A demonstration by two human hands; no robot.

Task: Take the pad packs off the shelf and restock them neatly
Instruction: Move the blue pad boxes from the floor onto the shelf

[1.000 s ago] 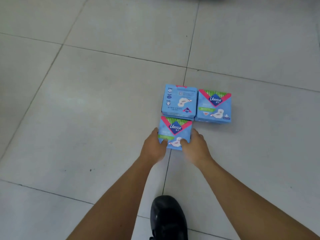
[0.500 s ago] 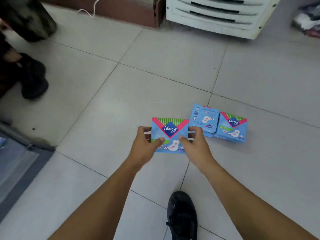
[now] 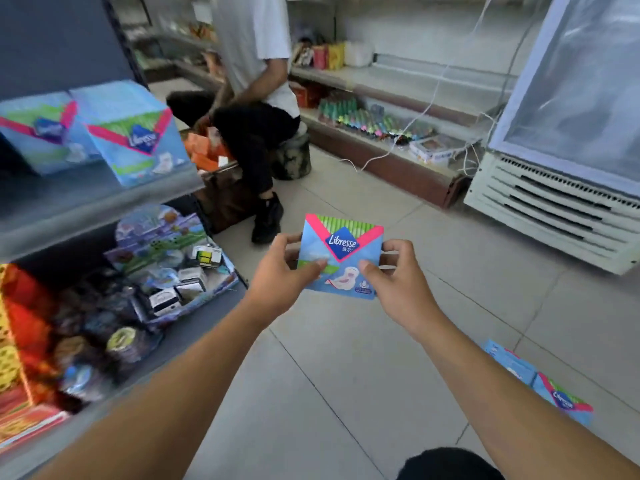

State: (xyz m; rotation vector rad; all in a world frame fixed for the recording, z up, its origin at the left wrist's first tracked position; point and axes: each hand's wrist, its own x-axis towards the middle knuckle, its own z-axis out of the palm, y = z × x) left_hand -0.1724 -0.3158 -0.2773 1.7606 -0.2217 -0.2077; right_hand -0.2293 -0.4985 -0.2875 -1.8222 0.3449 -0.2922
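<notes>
Libresse pad pack [image 3: 343, 258], blue with a pink chevron and green stripes across its top, is held up in the air between both hands, its printed face towards the camera and slightly tilted. Left hand [image 3: 282, 271] grips the pack's left edge, thumb laid across the front and fingers curled behind. Right hand [image 3: 394, 271] pinches the right edge the same way, thumb on the front near the lower corner and fingers wrapped round the back.

To the left of the left hand and higher up, two more packs [image 3: 135, 133] of the same kind stand on a grey shelf [image 3: 104, 199], leaning a little, blurred. Under that shelf, level with the left forearm, a lower tier holds a tray of small boxes [image 3: 180, 282] and dark round tins. Below the right forearm, two packs on the floor [image 3: 540, 382] lie side by side on pale tiles [image 3: 346, 375].

Beyond the hands a person in a white shirt [image 3: 256, 81] sits on a low stool. Far right of the right hand stands a white cooler [image 3: 561, 188] with a vented base.
</notes>
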